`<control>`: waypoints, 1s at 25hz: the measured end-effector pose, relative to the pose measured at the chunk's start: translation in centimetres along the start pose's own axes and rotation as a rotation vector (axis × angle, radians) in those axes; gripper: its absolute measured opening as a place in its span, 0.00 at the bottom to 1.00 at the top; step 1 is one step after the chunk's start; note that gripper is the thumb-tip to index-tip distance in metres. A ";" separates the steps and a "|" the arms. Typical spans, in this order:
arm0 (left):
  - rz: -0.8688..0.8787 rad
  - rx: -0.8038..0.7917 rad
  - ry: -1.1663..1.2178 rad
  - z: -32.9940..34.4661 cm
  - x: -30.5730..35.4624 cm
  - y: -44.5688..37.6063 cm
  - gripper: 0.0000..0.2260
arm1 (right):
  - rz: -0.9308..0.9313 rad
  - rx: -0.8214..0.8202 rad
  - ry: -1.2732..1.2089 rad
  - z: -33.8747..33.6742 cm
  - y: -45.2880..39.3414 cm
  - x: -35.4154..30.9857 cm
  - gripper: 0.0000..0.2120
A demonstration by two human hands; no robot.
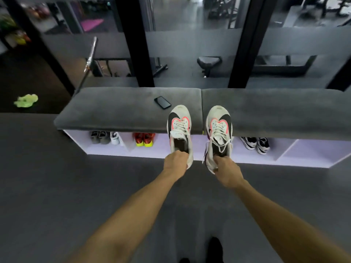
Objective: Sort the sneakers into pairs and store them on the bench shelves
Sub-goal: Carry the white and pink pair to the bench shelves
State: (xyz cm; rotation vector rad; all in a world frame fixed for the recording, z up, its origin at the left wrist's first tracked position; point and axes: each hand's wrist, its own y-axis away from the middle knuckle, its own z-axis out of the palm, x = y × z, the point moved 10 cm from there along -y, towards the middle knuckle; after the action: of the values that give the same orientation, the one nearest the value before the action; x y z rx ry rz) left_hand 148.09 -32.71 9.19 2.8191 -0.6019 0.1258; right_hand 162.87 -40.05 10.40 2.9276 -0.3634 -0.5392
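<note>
I hold a matching pair of white sneakers with pink and black trim in front of the bench. My left hand grips the heel of the left sneaker. My right hand grips the heel of the right sneaker. Both point toes away from me, side by side in the air over the bench's front edge. The grey cushioned bench has white shelves below. Stored there are grey sneakers, a white sneaker, a red and yellow pair and a black and white pair.
A black phone lies on the bench cushion. A lime green sneaker sits on the dark floor at the far left. A glass wall with black frames stands behind the bench. The compartment at the far right shows no shoes.
</note>
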 end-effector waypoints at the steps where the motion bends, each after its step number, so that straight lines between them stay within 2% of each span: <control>1: -0.015 0.007 -0.004 0.2 -0.4 -1.0 0.10 | -0.025 -0.010 0.007 0.5 -1.5 -0.2 0.07; 5: -0.030 0.018 -0.012 2.6 -1.7 -4.7 0.11 | -0.054 -0.027 0.038 3.7 -5.8 -0.2 0.09; 9: -0.026 -0.009 0.027 7.9 -2.7 -8.6 0.11 | -0.057 -0.072 -0.002 9.7 -9.4 1.6 0.08; 19: -0.051 -0.259 0.059 28.6 -3.9 -20.2 0.09 | 0.019 -0.263 -0.011 28.3 -20.4 10.9 0.09; 25: -0.053 -0.289 0.047 40.5 -6.0 -30.4 0.08 | -0.011 -0.270 0.001 39.5 -30.6 14.8 0.09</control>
State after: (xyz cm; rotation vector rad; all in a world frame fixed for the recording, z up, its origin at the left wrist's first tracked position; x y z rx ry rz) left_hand 156.36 -14.30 -37.59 2.5430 -0.4909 0.0868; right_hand 168.18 -18.29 -36.66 2.6717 -0.2520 -0.5420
